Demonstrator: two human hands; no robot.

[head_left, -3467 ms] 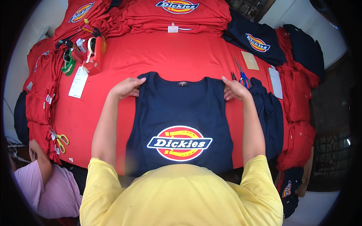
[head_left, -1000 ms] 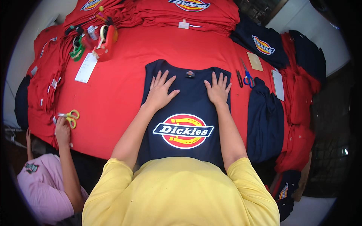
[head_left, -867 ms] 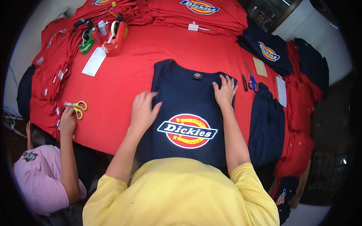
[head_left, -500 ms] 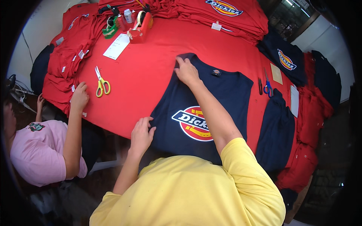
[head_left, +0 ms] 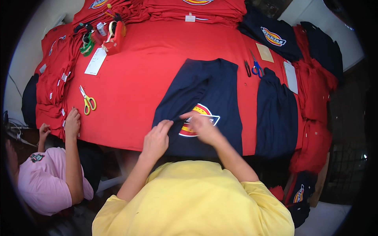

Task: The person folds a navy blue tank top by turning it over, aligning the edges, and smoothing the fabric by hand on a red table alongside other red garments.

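A navy sleeveless shirt [head_left: 222,92] lies in front of me, its left side folded inward over the body. Part of its round yellow, red and white print [head_left: 193,133] shows beyond the fold. At the left folded edge, the bent fingers of my left hand [head_left: 156,139] grip the cloth. Over the print is my right hand [head_left: 202,128], slightly blurred, its index finger stretched toward the fold and nothing held in it.
Red cloth covers the table [head_left: 126,90]. Yellow scissors [head_left: 88,101], a white paper slip [head_left: 95,61] and a red tape dispenser [head_left: 115,39] lie left. Blue-handled scissors [head_left: 258,70] and a dark garment [head_left: 277,118] lie right. A co-worker's hand [head_left: 72,122] is beside red shirts [head_left: 57,82].
The shirt's left side has been folded over, covering the neckline and part of the print. My right hand has come down from the shoulder to the print. The view has shifted right.
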